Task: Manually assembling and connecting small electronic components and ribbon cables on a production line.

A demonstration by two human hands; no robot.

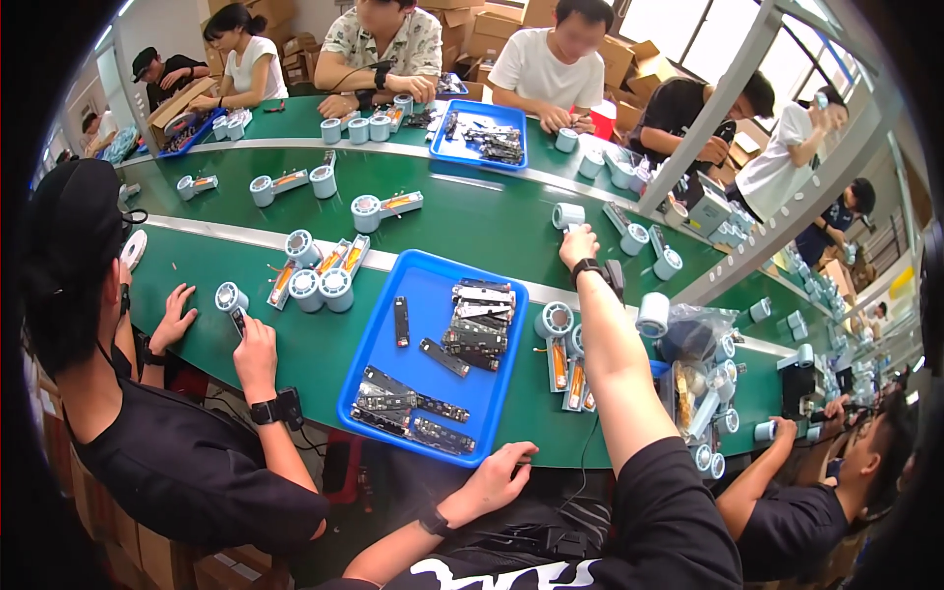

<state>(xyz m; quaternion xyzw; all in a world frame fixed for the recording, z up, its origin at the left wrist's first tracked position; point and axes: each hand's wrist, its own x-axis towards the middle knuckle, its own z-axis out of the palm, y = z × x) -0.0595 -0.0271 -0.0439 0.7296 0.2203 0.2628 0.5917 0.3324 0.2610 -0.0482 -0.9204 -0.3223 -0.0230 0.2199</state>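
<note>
My right arm reaches far across the green bench, and my right hand (580,244) is closed around the handle end of a light-blue handheld fan (567,215) with a round head. That handle is mostly hidden by my fingers. My left hand (499,479) rests by the bench's near edge, fingers apart and holding nothing, just right of a blue tray (393,295). Inside the tray are several dark circuit boards (444,357), some stacked in piles. Right of the tray lie partly assembled fans (557,321) with orange parts showing in their open handles.
A co-worker at left holds a fan (231,297) beside a cluster of fans (321,287). Other fans (367,212) lie along the middle strip of the bench. Metal posts (710,108) rise at right, near a clear plastic bag (696,323). Across the bench sits another blue tray (479,159).
</note>
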